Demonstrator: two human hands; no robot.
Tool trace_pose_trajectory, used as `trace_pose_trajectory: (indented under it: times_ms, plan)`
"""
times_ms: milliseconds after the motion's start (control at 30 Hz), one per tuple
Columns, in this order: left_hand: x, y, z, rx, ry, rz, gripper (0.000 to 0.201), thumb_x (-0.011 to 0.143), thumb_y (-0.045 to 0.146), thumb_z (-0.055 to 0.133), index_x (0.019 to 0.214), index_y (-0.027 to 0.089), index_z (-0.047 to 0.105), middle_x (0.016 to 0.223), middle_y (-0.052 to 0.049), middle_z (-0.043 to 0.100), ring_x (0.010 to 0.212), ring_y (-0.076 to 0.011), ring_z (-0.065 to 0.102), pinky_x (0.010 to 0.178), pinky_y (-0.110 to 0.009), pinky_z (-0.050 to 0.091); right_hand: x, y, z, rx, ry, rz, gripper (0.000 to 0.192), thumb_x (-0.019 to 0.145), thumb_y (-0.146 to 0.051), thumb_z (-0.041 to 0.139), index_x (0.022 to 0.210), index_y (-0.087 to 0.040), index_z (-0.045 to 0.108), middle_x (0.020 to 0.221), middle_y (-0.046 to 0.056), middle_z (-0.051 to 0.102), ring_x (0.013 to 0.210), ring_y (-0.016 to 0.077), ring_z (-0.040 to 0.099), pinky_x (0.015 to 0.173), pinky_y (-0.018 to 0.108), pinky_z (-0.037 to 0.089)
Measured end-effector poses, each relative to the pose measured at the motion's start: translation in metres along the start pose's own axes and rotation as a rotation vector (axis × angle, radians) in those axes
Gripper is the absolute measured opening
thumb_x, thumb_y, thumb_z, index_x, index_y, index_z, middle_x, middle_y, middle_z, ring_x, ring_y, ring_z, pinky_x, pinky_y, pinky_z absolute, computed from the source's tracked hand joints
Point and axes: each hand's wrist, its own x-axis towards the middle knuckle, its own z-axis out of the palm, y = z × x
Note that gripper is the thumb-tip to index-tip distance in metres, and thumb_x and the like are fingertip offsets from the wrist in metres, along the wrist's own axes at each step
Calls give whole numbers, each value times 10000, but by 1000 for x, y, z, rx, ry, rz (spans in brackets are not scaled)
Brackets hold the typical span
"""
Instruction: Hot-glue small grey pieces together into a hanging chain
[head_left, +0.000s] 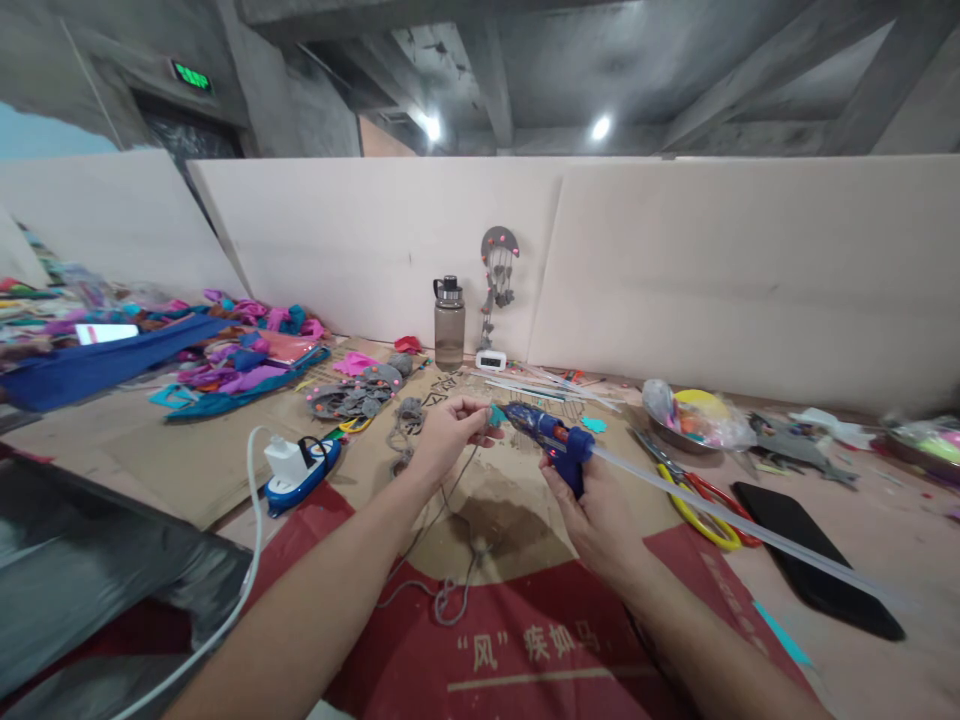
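My left hand [456, 432] pinches a small teal felt piece [496, 414] over the middle of the table. In my right hand [596, 510] is a blue hot glue gun [559, 440], with a long clear glue stick [720, 520] trailing from its back. The gun's nozzle meets or nearly meets the felt; I cannot tell which. Grey yarn [457, 590] hangs below my left hand and lies looped on a red and brown cardboard sheet [540, 670]. Another teal felt cutout [594, 425] lies just beyond the glue gun.
Scissors with yellow and red handles [705, 510] and a black phone [817, 560] lie at right, near a metal bowl [682, 432]. A blue power strip [304, 478], grey felt pieces [356, 395] and colourful fabric [240, 360] are at left. A bottle [449, 325] stands behind.
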Motion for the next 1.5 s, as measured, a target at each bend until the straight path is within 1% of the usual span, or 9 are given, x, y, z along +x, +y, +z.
trace_pose_trajectory:
  times_ms: [167,333,533,667,900,1233,1500]
  plan:
    - [0,-2,0,3,0,-3,308,667,356,719,819,127,580,719,-41,665,608,-159,664,550,-259,528,0,1,2,-9,-1,-5,222,886,-352,453,1008,-183,531,889,86,619,796,209,590,721,355,483]
    - [1,-4,0,16,-5,10,309,672,366,714,816,127,581,725,-42,664,614,-160,668,548,-251,529,0,0,2,-11,1,-1,215,884,-348,453,985,-182,544,854,80,624,753,198,588,687,339,487]
    - [0,-1,0,12,3,2,322,663,366,724,823,124,584,726,-54,674,617,-166,669,551,-258,528,1,0,2,-37,11,-12,233,884,-345,451,1028,-184,537,892,83,628,788,209,591,707,349,486]
    - [0,1,0,23,10,-12,338,654,373,731,829,124,586,733,-63,681,623,-169,670,562,-269,533,0,2,2,-52,17,-20,235,882,-354,449,1019,-184,537,888,89,628,793,218,592,707,357,484]
    - [1,-3,-1,25,-4,-1,308,668,360,718,823,128,585,721,-48,673,618,-165,670,552,-261,533,-1,2,2,-29,-3,-4,220,885,-349,453,1011,-185,529,888,82,621,786,209,586,713,352,478]
    - [0,-3,0,27,-12,7,307,669,370,715,816,135,585,722,-40,670,614,-162,668,558,-266,532,0,1,2,-47,9,-14,231,888,-354,450,1022,-184,531,886,85,625,783,210,592,706,350,480]
    - [1,0,-1,23,7,-4,326,658,364,727,831,126,588,726,-53,675,611,-165,668,558,-271,533,-1,0,2,-46,10,-20,241,889,-354,445,1036,-179,522,917,93,627,821,220,593,733,357,474]
